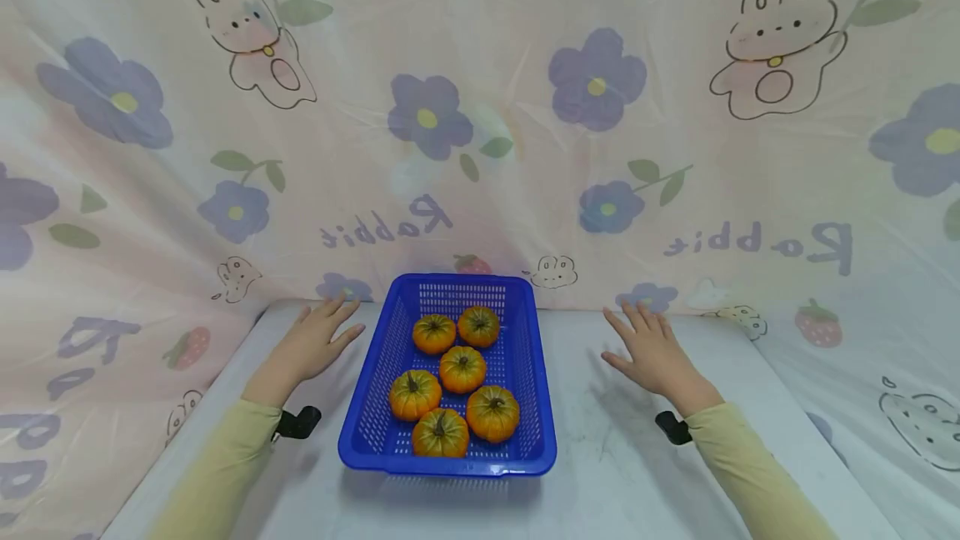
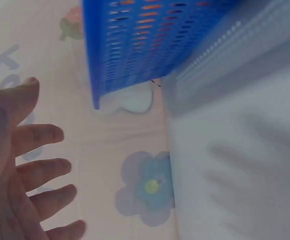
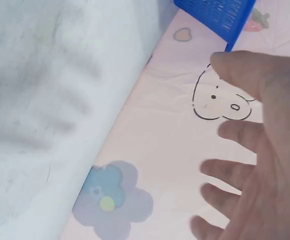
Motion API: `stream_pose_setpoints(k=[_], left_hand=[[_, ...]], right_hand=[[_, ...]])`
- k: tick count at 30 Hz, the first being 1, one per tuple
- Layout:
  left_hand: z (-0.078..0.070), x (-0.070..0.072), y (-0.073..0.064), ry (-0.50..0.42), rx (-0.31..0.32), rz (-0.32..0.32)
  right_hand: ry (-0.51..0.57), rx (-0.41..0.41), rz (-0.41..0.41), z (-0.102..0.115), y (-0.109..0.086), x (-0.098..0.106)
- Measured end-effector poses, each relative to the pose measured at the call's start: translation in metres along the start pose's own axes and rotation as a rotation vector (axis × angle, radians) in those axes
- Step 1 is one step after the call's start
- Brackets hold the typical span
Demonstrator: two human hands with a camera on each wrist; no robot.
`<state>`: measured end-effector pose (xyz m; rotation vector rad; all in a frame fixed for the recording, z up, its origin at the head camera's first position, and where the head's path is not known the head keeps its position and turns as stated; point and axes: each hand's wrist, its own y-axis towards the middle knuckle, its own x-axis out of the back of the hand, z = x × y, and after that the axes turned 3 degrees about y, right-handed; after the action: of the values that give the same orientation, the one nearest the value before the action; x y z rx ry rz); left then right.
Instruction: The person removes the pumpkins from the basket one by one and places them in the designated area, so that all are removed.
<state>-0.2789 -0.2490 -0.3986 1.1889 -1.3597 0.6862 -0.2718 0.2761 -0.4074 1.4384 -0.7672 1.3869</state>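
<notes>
The trouble I would watch for is tipping: the six small pumpkins [image 1: 462, 369] look loose in the blue basket [image 1: 447, 466], which sits on the desk [image 1: 600, 457] between my hands, so if one side were raised ahead of the other they could roll against a wall, and a hard jolt might send one out. Uneven reach would be the likely cause, since my left hand [image 1: 318, 344] is just beside the basket while my right hand [image 1: 652, 352] is farther off (the gap on that side is plainly wider). Neither touches it. Both hang above the desk, my sleeved forearms [image 1: 225, 465] slanting forward and inward. The fingers [image 2: 44, 171] of each are spread apart, nearly straight, thumbs toward the basket, holding nothing.
</notes>
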Motion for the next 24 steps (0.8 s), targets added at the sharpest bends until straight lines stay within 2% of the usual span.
stream_pose_setpoints(k=[4, 11, 17, 21, 24], left_hand=[[0.000, 0.005, -0.001, -0.108, -0.023, 0.013], [-0.003, 0.014, -0.001, -0.301, -0.056, 0.068], [-0.012, 0.023, -0.002, -0.533, -0.035, 0.173], [-0.015, 0.028, -0.001, -0.656, 0.016, 0.247], [-0.014, 0.029, -0.001, -0.783, 0.073, 0.312]], right_hand=[[0.055, 0.040, 0.002, -0.001, 0.002, 0.005], [0.350, 0.034, 0.084, -0.003, 0.005, 0.017], [0.566, 0.026, 0.139, -0.005, 0.008, 0.031], [0.684, 0.005, 0.176, -0.002, 0.010, 0.041], [0.746, -0.014, 0.207, 0.002, 0.013, 0.048]])
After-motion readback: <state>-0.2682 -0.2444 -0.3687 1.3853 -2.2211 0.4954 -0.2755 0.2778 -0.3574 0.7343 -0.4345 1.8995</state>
